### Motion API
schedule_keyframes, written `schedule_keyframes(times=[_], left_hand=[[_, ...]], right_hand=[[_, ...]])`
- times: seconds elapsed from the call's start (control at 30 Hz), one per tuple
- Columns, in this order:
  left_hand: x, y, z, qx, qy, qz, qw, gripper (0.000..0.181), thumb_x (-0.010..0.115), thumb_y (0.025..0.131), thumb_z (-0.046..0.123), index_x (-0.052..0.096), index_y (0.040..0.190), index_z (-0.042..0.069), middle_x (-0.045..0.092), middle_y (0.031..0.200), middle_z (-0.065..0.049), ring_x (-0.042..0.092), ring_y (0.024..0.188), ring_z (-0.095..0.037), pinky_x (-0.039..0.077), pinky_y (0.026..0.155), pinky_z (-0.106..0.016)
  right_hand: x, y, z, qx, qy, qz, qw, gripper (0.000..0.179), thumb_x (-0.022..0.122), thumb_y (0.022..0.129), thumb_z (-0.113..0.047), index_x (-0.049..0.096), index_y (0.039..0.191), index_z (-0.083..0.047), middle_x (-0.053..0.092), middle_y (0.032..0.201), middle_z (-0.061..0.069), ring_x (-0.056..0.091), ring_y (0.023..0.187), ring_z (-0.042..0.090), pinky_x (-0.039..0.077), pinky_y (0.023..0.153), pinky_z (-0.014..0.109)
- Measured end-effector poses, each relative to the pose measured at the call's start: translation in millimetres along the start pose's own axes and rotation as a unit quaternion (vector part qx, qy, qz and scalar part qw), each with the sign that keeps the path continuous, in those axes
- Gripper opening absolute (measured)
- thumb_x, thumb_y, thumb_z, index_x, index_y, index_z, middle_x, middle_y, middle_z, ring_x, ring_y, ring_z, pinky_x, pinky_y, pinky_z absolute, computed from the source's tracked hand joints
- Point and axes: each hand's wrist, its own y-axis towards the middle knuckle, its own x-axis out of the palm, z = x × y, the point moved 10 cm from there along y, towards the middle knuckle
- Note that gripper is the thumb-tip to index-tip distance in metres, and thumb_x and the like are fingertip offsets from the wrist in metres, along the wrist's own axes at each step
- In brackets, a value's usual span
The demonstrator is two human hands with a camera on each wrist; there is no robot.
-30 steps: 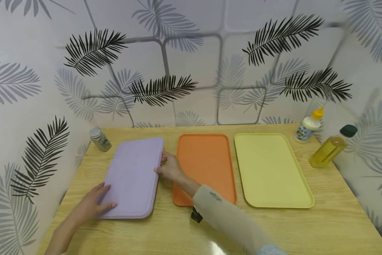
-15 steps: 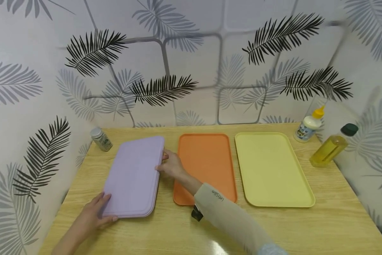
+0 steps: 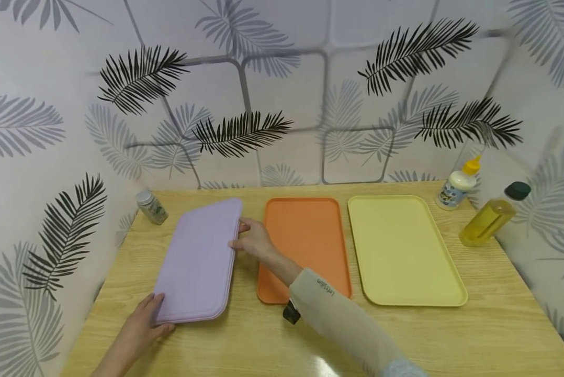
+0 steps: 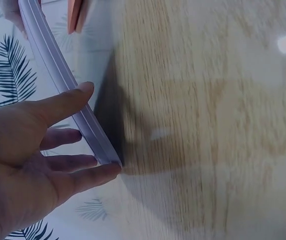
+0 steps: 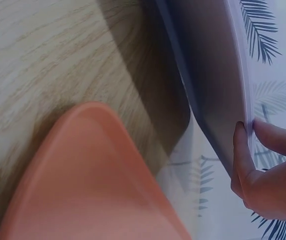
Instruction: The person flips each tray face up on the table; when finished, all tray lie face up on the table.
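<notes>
A lavender rectangular tray [image 3: 197, 259] is tilted at the left of the table, its right side raised. I cannot tell if it is one tray or two stacked. My right hand [image 3: 254, 240] pinches the raised right edge, thumb on the upper face and fingers beneath; the right wrist view shows the same hand [image 5: 272, 165] on the rim and the shaded underside. At the near left corner my left hand [image 3: 138, 327] holds the tray between thumb and fingers. In the left wrist view, that hand's thumb [image 4: 70, 102] crosses the rim, and the fingers touch the corner.
An orange tray [image 3: 305, 241] lies flat beneath my right forearm, with a yellow tray [image 3: 406, 251] to its right. A small grey-lidded jar [image 3: 151, 207] stands behind the lavender tray. A glue bottle [image 3: 456, 188] and an oil bottle [image 3: 491, 217] stand at the right.
The lavender tray's right side has risen with my right hand, so it tilts more. My left hand has slid from its top face to the near left corner.
</notes>
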Motion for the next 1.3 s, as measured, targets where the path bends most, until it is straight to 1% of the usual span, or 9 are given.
schedule_keyframes(times=[0.2,0.33,0.4,0.5,0.63,0.73,1.07,1.2,1.3], left_hand=[[4.6,-0.5,-0.1,-0.025,-0.018,-0.022,0.9993,0.071,0.076,0.082,0.016,0.041,0.135,-0.014,0.033,0.137,-0.044,0.034,0.124,-0.058,0.033,0.101,-0.065],[12.1,-8.8,-1.8,-0.078,-0.034,-0.037,0.9957,0.067,0.070,0.086,0.015,0.038,0.137,-0.014,0.028,0.139,-0.044,0.030,0.128,-0.058,0.030,0.105,-0.064],[12.9,-13.6,-2.1,-0.101,-0.042,-0.026,0.9936,0.064,0.068,0.088,0.014,0.038,0.137,-0.015,0.029,0.139,-0.044,0.030,0.128,-0.057,0.029,0.105,-0.062],[9.7,-18.8,1.0,-0.120,-0.053,0.011,0.9912,0.060,0.067,0.087,0.010,0.041,0.135,-0.016,0.031,0.136,-0.045,0.032,0.127,-0.057,0.031,0.105,-0.062],[1.8,-24.3,10.7,-0.122,-0.064,0.066,0.9883,0.054,0.066,0.085,0.004,0.045,0.130,-0.017,0.035,0.132,-0.046,0.037,0.124,-0.057,0.033,0.104,-0.061],[-2.5,-27.4,18.1,-0.121,-0.070,0.089,0.9861,0.052,0.067,0.085,0.003,0.047,0.129,-0.016,0.037,0.132,-0.044,0.039,0.123,-0.057,0.034,0.104,-0.060],[-7.9,-32.2,33.1,-0.134,-0.077,0.090,0.9839,0.051,0.066,0.088,0.011,0.049,0.130,-0.013,0.050,0.127,-0.035,0.052,0.111,-0.053,0.044,0.095,-0.058],[-15.6,-32.4,43.9,-0.119,-0.071,0.112,0.9839,0.045,0.067,0.085,0.007,0.055,0.124,-0.013,0.056,0.119,-0.035,0.060,0.100,-0.050,0.050,0.087,-0.056],[-23.0,-34.5,55.2,-0.094,-0.071,0.142,0.9828,0.042,0.069,0.082,0.003,0.058,0.119,-0.014,0.059,0.113,-0.035,0.063,0.093,-0.048,0.052,0.082,-0.055]], right_hand=[[-3.6,-1.9,-7.7,0.005,0.068,-0.017,0.9975,0.072,0.073,0.077,0.012,0.044,0.141,0.003,0.058,0.108,0.017,0.068,0.075,0.023,0.059,0.075,0.035],[-4.0,-4.5,-7.2,0.011,0.090,-0.025,0.9956,0.070,0.072,0.077,0.014,0.045,0.141,0.003,0.057,0.109,0.018,0.067,0.074,0.021,0.059,0.076,0.037],[-3.3,-5.1,-7.5,0.007,0.093,-0.025,0.9953,0.069,0.071,0.077,0.014,0.045,0.140,0.003,0.057,0.109,0.018,0.067,0.073,0.021,0.059,0.073,0.035],[-2.0,-6.2,-9.5,0.001,0.100,-0.027,0.9946,0.069,0.070,0.078,0.014,0.044,0.141,0.003,0.057,0.109,0.018,0.068,0.073,0.022,0.059,0.072,0.035],[0.2,-6.8,-13.1,-0.001,0.117,-0.036,0.9925,0.070,0.070,0.079,0.014,0.041,0.142,0.004,0.056,0.110,0.019,0.068,0.072,0.021,0.058,0.077,0.040],[0.4,-6.2,-17.8,0.000,0.133,-0.037,0.9904,0.071,0.069,0.079,0.014,0.041,0.143,0.003,0.056,0.111,0.019,0.067,0.070,0.019,0.057,0.080,0.043],[2.0,-5.8,-38.8,0.005,0.169,-0.032,0.9851,0.073,0.070,0.078,0.014,0.043,0.144,-0.003,0.057,0.107,0.013,0.066,0.070,0.018,0.058,0.077,0.039],[3.0,-7.3,-47.5,-0.003,0.177,-0.034,0.9836,0.073,0.070,0.078,0.015,0.043,0.144,-0.002,0.056,0.107,0.015,0.066,0.071,0.019,0.057,0.082,0.043],[3.1,-8.1,-50.1,-0.001,0.182,-0.031,0.9827,0.073,0.070,0.078,0.015,0.043,0.143,-0.002,0.056,0.108,0.016,0.065,0.072,0.019,0.057,0.080,0.041]])
